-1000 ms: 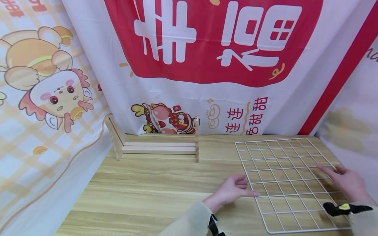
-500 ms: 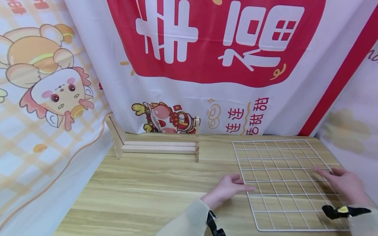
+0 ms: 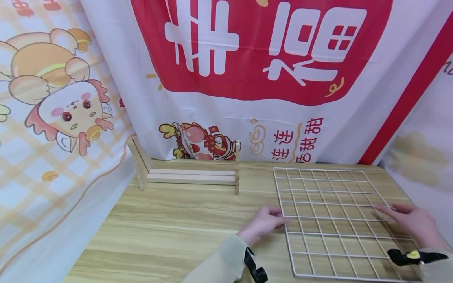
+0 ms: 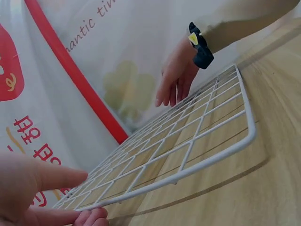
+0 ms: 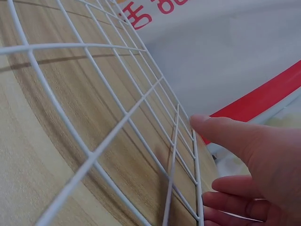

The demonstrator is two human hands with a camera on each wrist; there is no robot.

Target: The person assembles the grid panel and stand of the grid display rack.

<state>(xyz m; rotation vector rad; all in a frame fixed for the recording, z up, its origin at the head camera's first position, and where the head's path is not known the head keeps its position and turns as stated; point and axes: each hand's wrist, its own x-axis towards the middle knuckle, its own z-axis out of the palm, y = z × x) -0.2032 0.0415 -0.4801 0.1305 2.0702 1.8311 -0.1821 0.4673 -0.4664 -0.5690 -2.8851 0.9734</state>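
Observation:
A white wire grid panel spans the right side of the wooden table in the head view. My left hand holds its left edge, thumb above the rim and fingers curled beneath, as the left wrist view shows. On the opposite edge is my right hand, its thumb against the rim wire and the other fingers along the outer side. Shadows beneath the wires in both wrist views show a gap between parts of the panel and the table. The panel's near right corner is partly hidden by the right sleeve.
A small wooden rack with two uprights and crossbars stands at the back left of the table. Printed cloth hangs behind and at both sides. A black strap with a camera is on the left wrist.
The wire grid panel has shifted left along with both hands. The left hand has travelled furthest, with its fingers now farther under the edge. The wooden rack stays put.

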